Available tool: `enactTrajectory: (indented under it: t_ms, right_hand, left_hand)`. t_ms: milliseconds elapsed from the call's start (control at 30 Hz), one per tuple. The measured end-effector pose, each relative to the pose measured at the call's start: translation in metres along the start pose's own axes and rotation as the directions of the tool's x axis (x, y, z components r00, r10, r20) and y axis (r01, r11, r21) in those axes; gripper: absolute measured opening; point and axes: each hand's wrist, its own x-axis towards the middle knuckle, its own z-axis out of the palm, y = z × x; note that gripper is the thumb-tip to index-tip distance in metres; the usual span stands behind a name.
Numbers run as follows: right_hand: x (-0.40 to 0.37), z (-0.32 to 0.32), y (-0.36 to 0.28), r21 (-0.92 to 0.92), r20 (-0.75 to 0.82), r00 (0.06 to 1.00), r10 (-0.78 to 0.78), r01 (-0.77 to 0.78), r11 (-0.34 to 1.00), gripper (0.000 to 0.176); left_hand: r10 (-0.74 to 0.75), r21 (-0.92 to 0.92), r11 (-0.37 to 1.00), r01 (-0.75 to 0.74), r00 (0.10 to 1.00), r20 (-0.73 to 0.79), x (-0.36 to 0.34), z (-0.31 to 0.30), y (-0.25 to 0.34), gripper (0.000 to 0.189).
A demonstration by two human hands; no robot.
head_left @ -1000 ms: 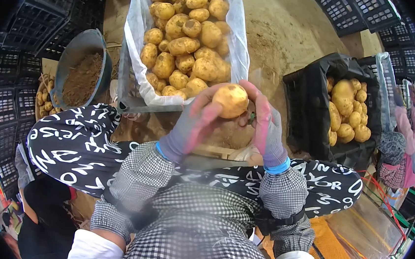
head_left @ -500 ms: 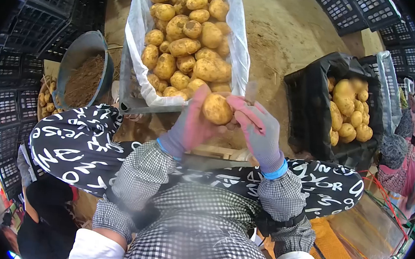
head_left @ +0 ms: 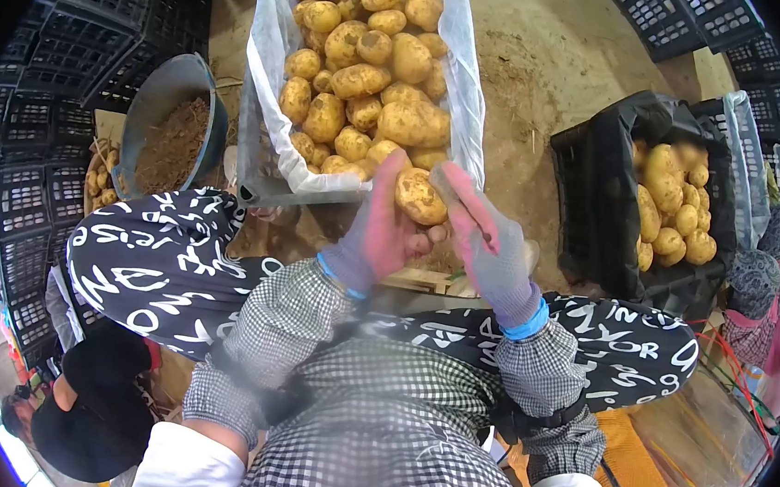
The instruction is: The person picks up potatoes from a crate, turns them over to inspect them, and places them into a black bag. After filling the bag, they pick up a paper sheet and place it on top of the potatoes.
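Observation:
Between my hands is a yellow potato with brown soil marks, held up just in front of the near end of a full crate. My left hand, in a pink and grey glove, is closed around its left side and underside, with bare fingertips showing below. My right hand, gloved the same way, has its fingers together against the potato's right edge; the fingertips are slightly blurred. Beyond lies the crate with a white liner, heaped with potatoes of mixed sizes, several of them soil-stained.
At right stands a black-lined crate of potatoes. A bucket of soil and a basket of potatoes are at left. Black crates are stacked along the left. Other people sit at far right and lower left.
The view has shifted slightly, so the crates appear further right. The potato has turned between my hands, showing a more soil-marked side. My right fingers have straightened somewhat.

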Motion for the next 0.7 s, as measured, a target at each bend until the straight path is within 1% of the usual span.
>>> enactTrajectory:
  t_ms: [33, 133, 233, 300, 333, 367, 433, 500, 533, 567, 600, 667, 700]
  right_hand:
    - [-0.002, 0.001, -0.001, -0.017, 0.031, 1.0, 0.001, -0.001, 1.0, 0.041]
    - [-0.006, 0.009, -0.008, -0.09, 0.118, 0.993, -0.025, 0.036, 0.995, 0.04]
    - [-0.005, 0.003, -0.001, -0.082, -0.012, 0.996, -0.094, 0.092, 0.992, 0.038]
    - [-0.001, 0.002, -0.003, -0.086, -0.093, 0.985, -0.143, 0.135, 0.987, 0.038]
    - [0.001, 0.0, -0.002, -0.08, -0.118, 0.984, -0.132, 0.123, 0.989, 0.037]
    - [0.003, -0.002, -0.002, -0.074, -0.143, 0.982, -0.122, 0.112, 0.991, 0.037]
    - [0.003, -0.005, 0.004, -0.026, -0.16, 0.986, -0.043, 0.04, 0.999, 0.037]
    - [0.002, -0.005, 0.007, 0.039, -0.156, 0.988, -0.011, 0.017, 0.999, 0.037]
    - [0.003, -0.004, 0.005, 0.032, -0.15, 0.989, -0.007, 0.012, 0.999, 0.037]
    - [0.003, -0.004, 0.004, 0.025, -0.143, 0.99, -0.003, 0.007, 1.0, 0.037]
    - [0.003, -0.004, -0.002, -0.025, -0.141, 0.99, 0.002, -0.005, 1.0, 0.038]
    - [0.003, -0.001, -0.001, -0.076, -0.118, 0.989, -0.084, 0.075, 0.994, 0.038]
    - [0.003, 0.002, 0.006, -0.075, -0.096, 0.98, -0.173, 0.166, 0.983, 0.038]
  left_hand:
    - [-0.018, -0.005, 1.0, 0.018, 1.0, -0.003, -0.001, 0.001, -0.001, 0.064]
    - [-0.059, -0.071, 0.996, 0.051, 0.991, -0.121, 0.0, 0.005, 0.001, 0.065]
    - [-0.052, -0.004, 0.999, 0.053, 0.992, 0.111, 0.004, -0.007, 0.0, 0.068]
    - [-0.04, 0.056, 0.998, 0.031, 0.986, 0.162, -0.003, 0.002, 0.003, 0.069]
    - [-0.035, 0.087, 0.996, 0.018, 0.981, 0.19, -0.006, 0.008, 0.005, 0.069]
    - [-0.021, 0.172, 0.985, -0.015, 0.979, 0.204, -0.006, 0.008, 0.007, 0.068]
    - [-0.005, 0.338, 0.938, -0.076, 0.973, 0.233, -0.009, 0.003, 0.011, 0.065]
    - [-0.08, 0.207, 0.978, 0.028, 0.965, 0.249, -0.004, -0.004, 0.012, 0.063]
    - [-0.113, 0.14, 0.987, 0.078, 0.959, 0.261, -0.001, -0.007, 0.012, 0.062]
    - [-0.095, 0.126, 0.99, 0.065, 0.962, 0.254, 0.002, -0.01, 0.01, 0.06]
    - [-0.077, 0.113, 0.992, 0.05, 0.966, 0.247, 0.003, -0.011, 0.008, 0.059]
    - [-0.047, 0.081, 0.996, 0.03, 0.975, 0.216, 0.005, -0.012, 0.006, 0.057]
    - [-0.034, 0.06, 0.998, 0.023, 0.981, 0.192, 0.005, -0.012, 0.006, 0.056]
